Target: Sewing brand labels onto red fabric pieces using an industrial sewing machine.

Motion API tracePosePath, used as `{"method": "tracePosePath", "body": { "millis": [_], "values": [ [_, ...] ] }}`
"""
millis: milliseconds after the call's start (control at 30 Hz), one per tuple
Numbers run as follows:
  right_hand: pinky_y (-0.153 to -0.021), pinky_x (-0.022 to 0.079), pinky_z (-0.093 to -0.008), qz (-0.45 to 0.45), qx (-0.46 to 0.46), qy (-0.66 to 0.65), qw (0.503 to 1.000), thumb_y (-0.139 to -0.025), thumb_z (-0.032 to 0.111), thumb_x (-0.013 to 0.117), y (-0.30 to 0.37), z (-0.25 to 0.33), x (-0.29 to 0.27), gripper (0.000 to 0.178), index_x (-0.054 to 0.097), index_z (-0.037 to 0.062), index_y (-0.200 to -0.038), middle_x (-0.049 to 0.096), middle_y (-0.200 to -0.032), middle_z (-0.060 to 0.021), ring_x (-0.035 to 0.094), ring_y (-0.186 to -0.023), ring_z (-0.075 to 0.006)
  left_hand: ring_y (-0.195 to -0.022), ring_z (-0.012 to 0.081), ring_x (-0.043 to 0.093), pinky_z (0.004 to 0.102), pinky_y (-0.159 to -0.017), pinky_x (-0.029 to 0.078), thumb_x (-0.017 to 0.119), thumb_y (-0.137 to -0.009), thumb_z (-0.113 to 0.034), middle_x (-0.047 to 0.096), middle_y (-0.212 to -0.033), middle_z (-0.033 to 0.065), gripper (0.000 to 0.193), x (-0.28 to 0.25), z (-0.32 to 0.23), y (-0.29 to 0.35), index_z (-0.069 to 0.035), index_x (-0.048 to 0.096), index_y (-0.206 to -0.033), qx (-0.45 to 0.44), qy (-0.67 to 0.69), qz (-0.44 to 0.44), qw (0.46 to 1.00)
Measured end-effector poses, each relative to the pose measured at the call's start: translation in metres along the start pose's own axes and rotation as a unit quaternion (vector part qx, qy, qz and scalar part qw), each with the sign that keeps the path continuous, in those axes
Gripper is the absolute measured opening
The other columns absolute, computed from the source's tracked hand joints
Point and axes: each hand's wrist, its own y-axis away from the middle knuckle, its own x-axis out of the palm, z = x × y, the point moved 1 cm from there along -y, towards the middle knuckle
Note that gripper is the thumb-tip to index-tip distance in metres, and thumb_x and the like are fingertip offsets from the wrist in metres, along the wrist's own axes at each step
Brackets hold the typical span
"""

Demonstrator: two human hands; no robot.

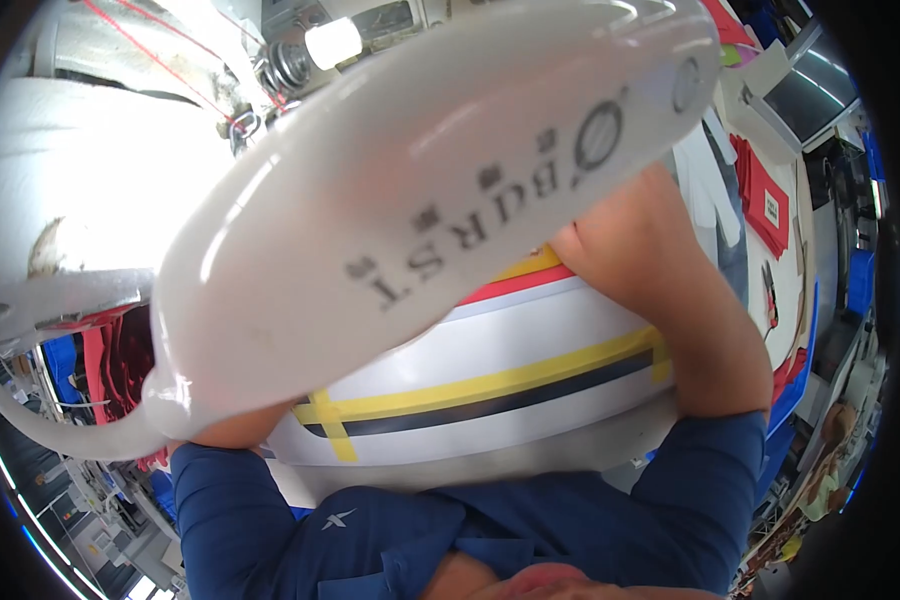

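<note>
A large glossy white cover [350, 200], out of focus and close up, blocks much of the view. My right hand [625, 235] reaches in behind its lower right edge; the back of the hand and wrist show, the fingers do not. Beside that hand lies a strip of yellow and red material [525, 280]; whether I grip it is hidden. Of my left arm only a bit of forearm [235, 430] shows, the hand being covered by the white shape. Behind it, at the upper left, stands a white sewing machine [90, 170] with red threads [155, 60].
Yellow and black tape [490, 395] runs along the curved white table edge before me. To the right are red labelled pieces [765, 195], small snips [770, 295], white strips [708, 185] and a dark screen [815, 85]. Dark red material [120, 365] hangs at left.
</note>
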Motion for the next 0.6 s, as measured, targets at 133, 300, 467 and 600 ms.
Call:
{"method": "tracePosePath", "body": {
  "millis": [133, 300, 467, 600],
  "values": [
    [-0.083, 0.054, -0.0451, 0.025, 0.037, -0.031, 0.999, -0.088, 0.007, 0.073, -0.001, -0.001, 0.002, 0.014, 0.070, 0.0025, -0.100, 0.059, -0.096, -0.0134, 0.064, -0.095, -0.0339, -0.098, 0.0355, 0.063, 0.0455, -0.089, 0.052, 0.083, -0.092, -0.021, 0.064, -0.105, 0.0155, 0.037, -0.009, -0.003, 0.003, -0.001, 0.069, -0.120, -0.072, 0.031, 0.044, 0.996],
    [-0.083, 0.055, -0.0460, 0.008, 0.046, -0.070, 0.996, -0.089, 0.010, 0.074, -0.001, -0.005, 0.007, 0.019, 0.071, 0.0005, -0.105, 0.061, -0.099, -0.0155, 0.066, -0.094, -0.0360, -0.088, 0.0406, 0.065, 0.0488, -0.081, 0.053, 0.076, -0.096, -0.011, 0.065, -0.095, 0.0184, 0.017, -0.005, -0.002, 0.012, -0.002, 0.063, -0.102, -0.065, -0.018, -0.006, 0.998],
    [-0.085, 0.056, -0.0448, 0.025, 0.106, -0.178, 0.978, -0.091, 0.019, 0.077, -0.004, -0.004, 0.010, 0.034, 0.072, -0.0038, -0.115, 0.069, -0.104, -0.0192, 0.069, -0.099, -0.0380, -0.088, 0.0421, 0.065, 0.0498, -0.080, 0.053, 0.075, -0.097, -0.009, 0.065, -0.095, 0.0197, 0.016, -0.006, -0.003, 0.008, -0.002, 0.062, -0.102, -0.112, 0.000, 0.029, 0.993],
    [-0.080, 0.056, -0.0423, 0.092, 0.180, -0.234, 0.951, -0.094, 0.023, 0.077, -0.012, 0.008, 0.002, 0.037, 0.071, -0.0051, -0.118, 0.074, -0.100, -0.0195, 0.072, -0.091, -0.0353, -0.088, 0.0425, 0.064, 0.0497, -0.080, 0.053, 0.075, -0.097, -0.008, 0.064, -0.095, 0.0199, 0.016, -0.005, -0.002, 0.014, -0.002, 0.061, -0.101, -0.092, 0.013, -0.009, 0.996]
  ]
}}
